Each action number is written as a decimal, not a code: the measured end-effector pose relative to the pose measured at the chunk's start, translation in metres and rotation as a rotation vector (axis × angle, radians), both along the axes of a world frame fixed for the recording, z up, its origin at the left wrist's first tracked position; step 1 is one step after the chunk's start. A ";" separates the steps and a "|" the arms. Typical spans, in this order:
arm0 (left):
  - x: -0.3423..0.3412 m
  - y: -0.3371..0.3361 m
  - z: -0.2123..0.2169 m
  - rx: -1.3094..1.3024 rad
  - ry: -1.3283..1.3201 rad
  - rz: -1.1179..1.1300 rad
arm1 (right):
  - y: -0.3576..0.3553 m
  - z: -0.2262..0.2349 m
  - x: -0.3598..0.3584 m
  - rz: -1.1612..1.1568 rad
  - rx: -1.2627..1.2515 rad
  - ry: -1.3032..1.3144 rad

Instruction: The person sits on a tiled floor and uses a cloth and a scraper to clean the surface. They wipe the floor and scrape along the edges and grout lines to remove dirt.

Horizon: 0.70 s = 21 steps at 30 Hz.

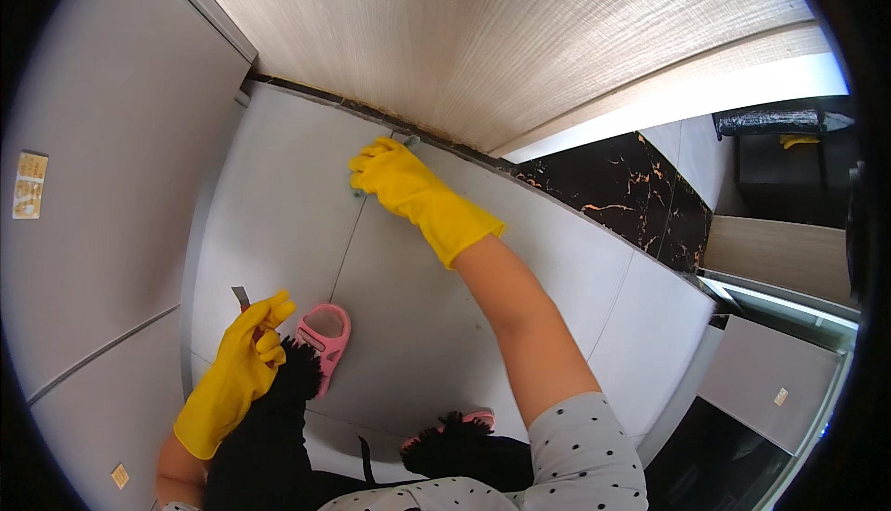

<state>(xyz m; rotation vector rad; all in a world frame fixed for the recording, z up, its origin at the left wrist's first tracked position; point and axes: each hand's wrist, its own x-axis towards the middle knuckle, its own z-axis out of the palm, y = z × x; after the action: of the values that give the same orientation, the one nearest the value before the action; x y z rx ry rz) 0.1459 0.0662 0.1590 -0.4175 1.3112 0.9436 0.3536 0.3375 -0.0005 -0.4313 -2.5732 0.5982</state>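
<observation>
My left hand (243,362), in a yellow rubber glove, is closed around a small scraper (242,297) with a flat grey blade and some red at the handle. It hovers by my left knee, the blade pointing up and away. Reaching forward, my gloved right hand (388,175) presses on the tiled floor (427,307) close to the foot of a wood-grain door (445,47). Its fingers are curled over a grey-green piece (356,192) that peeks out at the edge; most of it is covered, so its kind is unclear.
Grey cabinet fronts (102,186) rise along the left. A dark marble threshold strip (613,186) runs beside the door's white edge at right. Pink slippers (325,333) are on my feet. A grey cabinet (768,376) stands at lower right.
</observation>
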 end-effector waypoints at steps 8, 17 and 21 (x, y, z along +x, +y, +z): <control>-0.009 -0.006 -0.014 -0.047 0.020 0.066 | -0.032 -0.027 0.122 -0.014 -0.267 -0.376; -0.005 0.004 -0.007 -0.080 0.053 -0.034 | -0.069 0.022 0.167 -0.110 -0.295 -0.189; 0.000 0.008 -0.004 -0.052 0.049 -0.051 | -0.036 0.020 0.023 0.107 -0.201 0.103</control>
<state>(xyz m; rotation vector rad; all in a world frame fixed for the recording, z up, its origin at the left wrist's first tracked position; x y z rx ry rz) 0.1462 0.0746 0.1550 -0.4017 1.3873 0.8835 0.3770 0.3017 0.0198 -0.3198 -2.4591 0.8989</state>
